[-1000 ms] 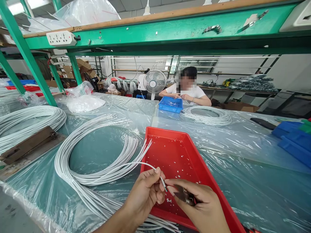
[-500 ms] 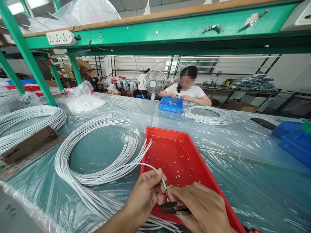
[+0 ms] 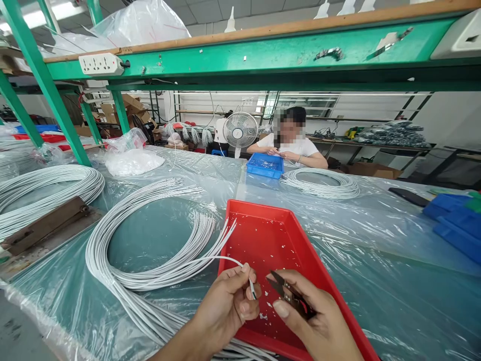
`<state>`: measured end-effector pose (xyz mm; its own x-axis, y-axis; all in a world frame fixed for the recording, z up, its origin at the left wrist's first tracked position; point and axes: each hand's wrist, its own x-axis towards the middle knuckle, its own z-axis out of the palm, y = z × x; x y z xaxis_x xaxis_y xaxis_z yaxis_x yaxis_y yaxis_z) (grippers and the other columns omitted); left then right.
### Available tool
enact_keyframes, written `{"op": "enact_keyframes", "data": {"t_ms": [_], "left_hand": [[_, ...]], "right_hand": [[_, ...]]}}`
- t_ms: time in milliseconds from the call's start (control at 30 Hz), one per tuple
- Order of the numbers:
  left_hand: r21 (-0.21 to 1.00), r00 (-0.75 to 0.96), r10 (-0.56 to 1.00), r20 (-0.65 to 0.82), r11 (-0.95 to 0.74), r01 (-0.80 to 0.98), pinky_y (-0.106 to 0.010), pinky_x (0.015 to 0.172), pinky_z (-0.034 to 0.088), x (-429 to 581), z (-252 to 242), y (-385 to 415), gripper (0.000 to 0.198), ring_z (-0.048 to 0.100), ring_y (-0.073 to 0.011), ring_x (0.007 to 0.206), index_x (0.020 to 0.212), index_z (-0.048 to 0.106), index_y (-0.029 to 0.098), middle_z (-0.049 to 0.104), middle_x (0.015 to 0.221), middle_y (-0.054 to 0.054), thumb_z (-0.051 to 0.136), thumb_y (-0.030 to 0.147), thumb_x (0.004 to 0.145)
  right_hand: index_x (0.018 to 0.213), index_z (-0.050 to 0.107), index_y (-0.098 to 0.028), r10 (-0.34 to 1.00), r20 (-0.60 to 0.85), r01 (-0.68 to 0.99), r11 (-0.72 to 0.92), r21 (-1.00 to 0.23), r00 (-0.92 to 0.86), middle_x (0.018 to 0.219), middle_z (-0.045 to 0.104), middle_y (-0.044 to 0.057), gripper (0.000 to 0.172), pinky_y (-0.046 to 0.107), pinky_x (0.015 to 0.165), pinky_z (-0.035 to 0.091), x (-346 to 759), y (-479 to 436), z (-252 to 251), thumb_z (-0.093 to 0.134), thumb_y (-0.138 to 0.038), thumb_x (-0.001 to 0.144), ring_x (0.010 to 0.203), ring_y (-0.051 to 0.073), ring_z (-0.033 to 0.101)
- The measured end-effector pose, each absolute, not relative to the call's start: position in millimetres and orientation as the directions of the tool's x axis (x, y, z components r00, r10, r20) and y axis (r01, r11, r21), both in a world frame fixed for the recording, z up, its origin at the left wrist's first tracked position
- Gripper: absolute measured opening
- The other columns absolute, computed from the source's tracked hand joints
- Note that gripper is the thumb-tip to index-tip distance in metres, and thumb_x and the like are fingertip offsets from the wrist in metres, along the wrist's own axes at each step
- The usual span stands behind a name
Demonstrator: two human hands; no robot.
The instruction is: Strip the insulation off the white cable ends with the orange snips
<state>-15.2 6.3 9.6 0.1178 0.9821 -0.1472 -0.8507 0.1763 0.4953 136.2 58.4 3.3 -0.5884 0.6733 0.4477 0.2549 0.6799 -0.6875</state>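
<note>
My left hand [image 3: 225, 306] pinches the end of one white cable [image 3: 210, 259] drawn from the big coil of white cables [image 3: 124, 250] on the table. The cable tip points down over the red tray [image 3: 278, 240]. My right hand [image 3: 319, 321] grips small black thread snips [image 3: 287, 292], blades apart and pointing up-left, a short gap from the cable tip. Small white offcuts lie scattered in the tray.
Another white cable coil [image 3: 48, 190] and a brown metal plate [image 3: 45, 225] lie at the left. A person sits across the table behind a blue bin [image 3: 265, 165] and a coil [image 3: 319, 183]. Blue trays [image 3: 454, 220] at the right. A green shelf frame [image 3: 263, 50] runs overhead.
My right hand has raised the snips from low beside the tray edge up to the level of the cable tip, blades now apart. The left hand stays holding the cable.
</note>
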Motion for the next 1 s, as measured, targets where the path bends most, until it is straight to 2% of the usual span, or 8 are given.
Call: {"op": "enact_keyframes", "data": {"t_ms": [67,200,300,600,867,1000], "left_hand": [[0.482,0.131,0.98,-0.151,0.189,-0.855,-0.015,0.037,0.019,-16,10,7,0.019,0.032,-0.0007,0.032,0.067,0.054,0.01,0.048,0.046,0.004,0.063,0.023,0.077],[0.479,0.136,0.98,-0.144,0.189,-0.857,-0.015,0.038,0.019,-16,11,6,0.018,0.033,-0.0011,0.033,0.068,0.055,0.01,0.049,0.046,0.004,0.065,0.022,0.075],[0.483,0.124,0.982,-0.144,0.179,-0.857,-0.015,0.038,0.019,-16,11,6,0.018,0.032,-0.001,0.033,0.067,0.055,0.01,0.049,0.046,0.004,0.066,0.022,0.074],[0.489,0.12,0.98,-0.157,0.183,-0.853,-0.015,0.037,0.019,-16,12,5,0.016,0.032,-0.0005,0.032,0.068,0.056,0.009,0.049,0.047,0.004,0.064,0.02,0.076],[0.515,0.12,0.978,-0.169,0.192,-0.836,-0.015,0.037,0.018,-16,10,5,0.018,0.033,-0.0007,0.033,0.066,0.055,0.01,0.047,0.047,0.004,0.065,0.022,0.075],[0.53,0.115,0.977,-0.182,0.195,-0.825,-0.016,0.037,0.016,-16,11,6,0.02,0.031,-0.0004,0.032,0.066,0.054,0.01,0.046,0.047,0.005,0.066,0.024,0.073]], "right_hand": [[0.094,0.059,-0.017,0.684,0.365,0.287,0.644,-0.71,-0.631,0.058,0.058,0.001,0.025,0.019,0.046,0.046,138,60,0,0.049,-0.038,0.085,0.07,0.02,0.064],[0.091,0.064,-0.017,0.656,0.311,0.296,0.644,-0.705,-0.688,0.063,0.063,0.001,0.028,0.02,0.05,0.047,139,58,-1,0.048,-0.039,0.085,0.061,0.017,0.062],[0.09,0.064,-0.019,0.614,0.332,0.274,0.685,-0.676,-0.716,0.064,0.064,0.0,0.027,0.02,0.057,0.048,138,57,1,0.048,-0.039,0.085,0.06,0.015,0.062],[0.079,0.062,-0.022,0.592,0.34,0.263,0.704,-0.659,-0.731,0.056,0.057,-0.002,0.029,0.019,0.049,0.043,137,54,5,0.043,-0.042,0.087,0.061,0.017,0.062],[0.085,0.062,-0.024,0.566,0.358,0.217,0.709,-0.671,-0.743,0.064,0.064,-0.004,0.025,0.017,0.054,0.045,133,54,10,0.044,-0.04,0.088,0.061,0.014,0.063],[0.087,0.064,-0.023,0.546,0.416,0.245,0.772,-0.586,-0.727,0.064,0.068,-0.001,0.029,0.019,0.051,0.045,135,53,11,0.043,-0.044,0.088,0.054,0.014,0.062]]}}
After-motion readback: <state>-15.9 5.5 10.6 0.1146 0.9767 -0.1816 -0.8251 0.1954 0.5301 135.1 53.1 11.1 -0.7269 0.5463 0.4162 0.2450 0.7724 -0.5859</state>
